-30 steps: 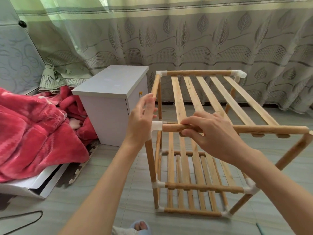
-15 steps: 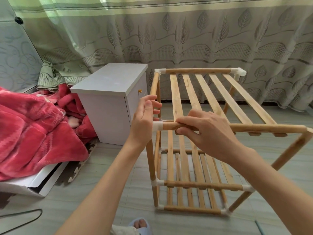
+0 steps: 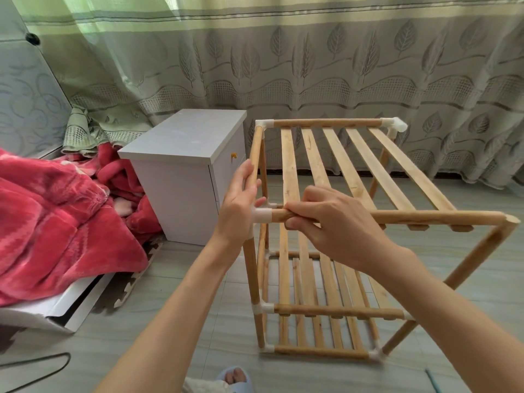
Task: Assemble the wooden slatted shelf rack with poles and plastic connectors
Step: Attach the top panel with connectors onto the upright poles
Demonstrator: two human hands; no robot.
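The wooden rack (image 3: 334,310) stands on the floor with slatted tiers. Its top slatted shelf (image 3: 357,168) lies across the frame. My right hand (image 3: 331,225) grips the shelf's near front pole (image 3: 425,217) close to its left end. That end sits in a white plastic connector (image 3: 262,215) on the near left upright pole (image 3: 251,273). My left hand (image 3: 241,207) rests against that connector from the left, with its straight fingers along the left side pole (image 3: 256,146). The front pole's right end (image 3: 510,218) meets the right upright pole (image 3: 479,256) with no connector visible.
A white cabinet (image 3: 187,171) stands just left of the rack. A red blanket (image 3: 56,222) lies on a low white bed frame (image 3: 71,313) at the left. Green leaf-patterned curtains (image 3: 312,66) hang behind. A foot in a blue slipper (image 3: 235,377) shows at the bottom edge.
My left hand has slid up, its fingers now reaching along the left side pole. My right hand has moved left along the front pole toward the connector.
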